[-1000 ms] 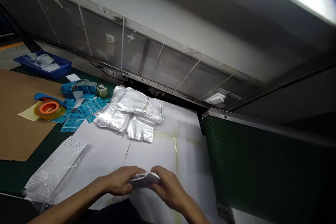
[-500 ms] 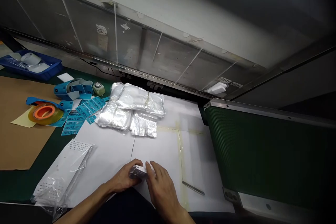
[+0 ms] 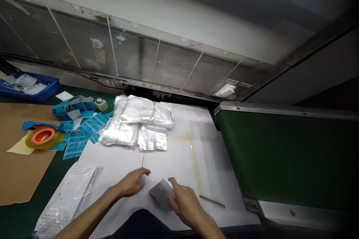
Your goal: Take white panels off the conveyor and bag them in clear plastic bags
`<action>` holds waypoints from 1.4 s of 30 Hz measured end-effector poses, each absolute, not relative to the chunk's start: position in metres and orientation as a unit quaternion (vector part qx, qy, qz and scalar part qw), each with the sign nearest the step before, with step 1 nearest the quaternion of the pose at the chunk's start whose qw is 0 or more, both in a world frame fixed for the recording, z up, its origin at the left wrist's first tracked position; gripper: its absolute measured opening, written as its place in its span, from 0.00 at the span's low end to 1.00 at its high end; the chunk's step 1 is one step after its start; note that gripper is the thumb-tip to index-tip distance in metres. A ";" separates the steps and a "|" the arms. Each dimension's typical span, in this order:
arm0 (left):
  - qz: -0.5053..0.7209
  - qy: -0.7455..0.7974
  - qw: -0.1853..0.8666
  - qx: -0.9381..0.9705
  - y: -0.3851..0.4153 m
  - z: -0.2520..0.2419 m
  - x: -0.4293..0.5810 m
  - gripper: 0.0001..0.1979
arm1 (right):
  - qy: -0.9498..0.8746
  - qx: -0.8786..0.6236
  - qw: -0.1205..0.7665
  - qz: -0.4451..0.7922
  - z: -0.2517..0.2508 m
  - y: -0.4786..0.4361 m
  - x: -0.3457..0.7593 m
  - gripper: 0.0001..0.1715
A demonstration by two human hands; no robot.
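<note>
My right hand (image 3: 183, 202) rests its fingers on a small grey flat packet (image 3: 161, 195) that lies on the white paper sheets (image 3: 174, 157) near the front edge. My left hand (image 3: 131, 183) hovers just left of the packet with fingers spread, holding nothing. A thin metal strip (image 3: 212, 201) lies on the paper to the right of my right hand. A pile of clear plastic bags (image 3: 138, 123) sits further back on the paper.
A green conveyor belt (image 3: 280, 157) runs along the right. At the left lie a perforated bag (image 3: 71, 185), blue labels (image 3: 81, 134), an orange tape roll (image 3: 42, 137), a blue label reel (image 3: 73, 105), brown cardboard (image 3: 17, 171) and a blue tray (image 3: 28, 86).
Both hands held the packet together; now my left hand has let go and drawn left, while the packet lies flat under my right fingers. The view shifted slightly.
</note>
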State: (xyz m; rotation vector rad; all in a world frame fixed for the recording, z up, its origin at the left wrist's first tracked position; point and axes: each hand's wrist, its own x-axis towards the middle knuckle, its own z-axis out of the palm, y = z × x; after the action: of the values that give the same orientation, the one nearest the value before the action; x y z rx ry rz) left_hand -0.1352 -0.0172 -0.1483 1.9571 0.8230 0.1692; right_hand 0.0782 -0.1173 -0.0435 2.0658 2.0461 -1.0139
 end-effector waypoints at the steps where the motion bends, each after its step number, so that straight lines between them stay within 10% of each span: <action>1: 0.076 0.354 0.456 0.813 -0.001 -0.150 -0.129 0.16 | 0.622 0.698 0.009 -0.355 -0.044 -0.121 0.087 0.21; 10: 0.069 0.342 0.192 0.917 0.096 -0.155 -0.065 0.36 | 0.280 0.783 -0.264 -0.489 -0.095 -0.170 0.110 0.45; 16: -0.014 0.206 0.121 0.971 0.117 -0.157 -0.079 0.17 | 0.248 0.775 -0.305 -0.495 -0.097 -0.184 0.112 0.49; 26: -0.067 0.202 0.061 0.975 0.111 -0.165 -0.090 0.09 | 0.308 0.768 -0.218 -0.518 -0.077 -0.188 0.119 0.23; 42: -0.022 0.367 0.171 0.914 0.139 -0.145 -0.086 0.11 | 0.138 0.681 -0.500 -0.516 -0.067 -0.155 0.091 0.20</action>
State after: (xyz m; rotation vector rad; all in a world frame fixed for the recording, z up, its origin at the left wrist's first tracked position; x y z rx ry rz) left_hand -0.0864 0.1387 -0.1446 2.5968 1.0419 -0.0621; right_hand 0.0914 -0.1551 -0.0670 3.2963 0.6682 -2.4986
